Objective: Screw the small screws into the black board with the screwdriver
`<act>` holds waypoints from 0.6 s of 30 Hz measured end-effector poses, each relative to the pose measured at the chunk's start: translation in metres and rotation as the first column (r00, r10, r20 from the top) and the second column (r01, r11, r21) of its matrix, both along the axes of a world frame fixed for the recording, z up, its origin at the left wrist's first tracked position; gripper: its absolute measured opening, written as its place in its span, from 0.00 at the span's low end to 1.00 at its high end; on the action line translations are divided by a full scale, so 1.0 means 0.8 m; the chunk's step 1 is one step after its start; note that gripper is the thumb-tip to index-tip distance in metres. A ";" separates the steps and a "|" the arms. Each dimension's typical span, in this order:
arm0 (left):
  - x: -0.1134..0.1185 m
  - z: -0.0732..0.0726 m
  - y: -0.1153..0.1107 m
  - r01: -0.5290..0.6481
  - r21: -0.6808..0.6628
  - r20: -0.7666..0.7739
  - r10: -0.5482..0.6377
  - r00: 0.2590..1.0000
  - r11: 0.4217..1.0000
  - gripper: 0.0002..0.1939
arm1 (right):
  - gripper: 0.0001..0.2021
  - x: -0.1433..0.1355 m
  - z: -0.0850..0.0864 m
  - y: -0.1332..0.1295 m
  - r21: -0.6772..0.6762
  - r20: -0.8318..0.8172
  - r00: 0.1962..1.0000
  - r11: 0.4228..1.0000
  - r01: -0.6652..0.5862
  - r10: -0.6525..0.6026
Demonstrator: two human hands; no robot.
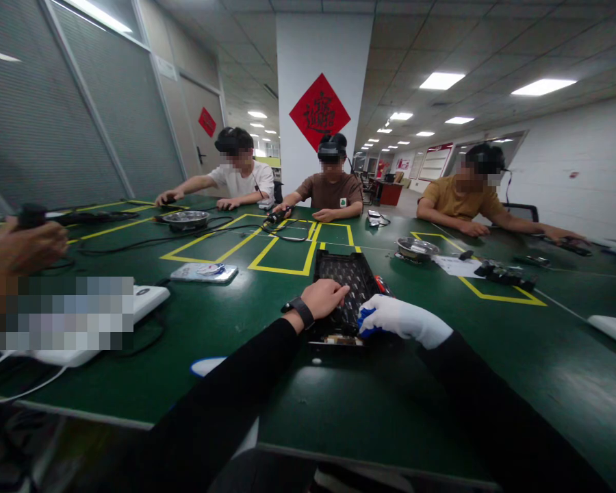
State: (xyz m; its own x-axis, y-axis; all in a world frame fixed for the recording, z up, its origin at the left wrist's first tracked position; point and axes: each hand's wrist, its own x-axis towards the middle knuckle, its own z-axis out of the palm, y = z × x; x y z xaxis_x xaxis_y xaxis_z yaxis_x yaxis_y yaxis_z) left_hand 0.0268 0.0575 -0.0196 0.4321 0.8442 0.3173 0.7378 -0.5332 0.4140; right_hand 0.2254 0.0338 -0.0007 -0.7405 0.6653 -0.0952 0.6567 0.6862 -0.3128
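Note:
A long black tray-like casing point(356, 277), with a patterned inside, lies on the green table in front of me. My left hand point(322, 300), bare and with a black watch point(302, 312) at the wrist, reaches over its left side. Its fingers are curled, and what they hold, if anything, is hidden. At the casing's right edge is my right hand point(398, 318) in a white glove, its fingers bent in. Something blue point(368, 322) shows at those fingertips; whether it is glove coating or a held thing I cannot tell. Behind that hand lies a red-and-black object point(382, 285).
A phone point(204, 272) and a white device point(151, 301) with a cable lie to the left. Metal bowls point(185, 219) point(417, 248), black parts point(506, 274) and cables are farther off. Three people sit opposite; another person's hand point(25, 243) enters at left.

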 end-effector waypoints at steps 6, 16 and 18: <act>0.001 0.003 -0.002 -0.010 -0.004 -0.011 0.010 1.000 1.000 0.28 | 0.08 -0.002 0.001 -0.001 -0.085 -0.059 0.995 0.993 0.081 -0.087; 0.001 0.003 -0.003 -0.003 -0.005 -0.001 0.003 1.000 1.000 0.27 | 0.07 -0.005 0.007 -0.004 -0.209 -0.165 0.979 0.974 0.083 -0.119; 0.001 0.002 -0.002 -0.011 -0.010 0.000 0.011 1.000 1.000 0.27 | 0.07 -0.004 0.006 -0.001 -0.285 -0.217 0.969 0.957 0.054 -0.119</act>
State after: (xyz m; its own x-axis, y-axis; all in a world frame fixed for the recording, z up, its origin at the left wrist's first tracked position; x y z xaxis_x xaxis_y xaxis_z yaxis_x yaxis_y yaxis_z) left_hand 0.0275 0.0557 -0.0180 0.4230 0.8518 0.3089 0.7435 -0.5212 0.4191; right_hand 0.2226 0.0332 0.0043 -0.7048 0.6996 -0.1177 0.5976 0.4960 -0.6300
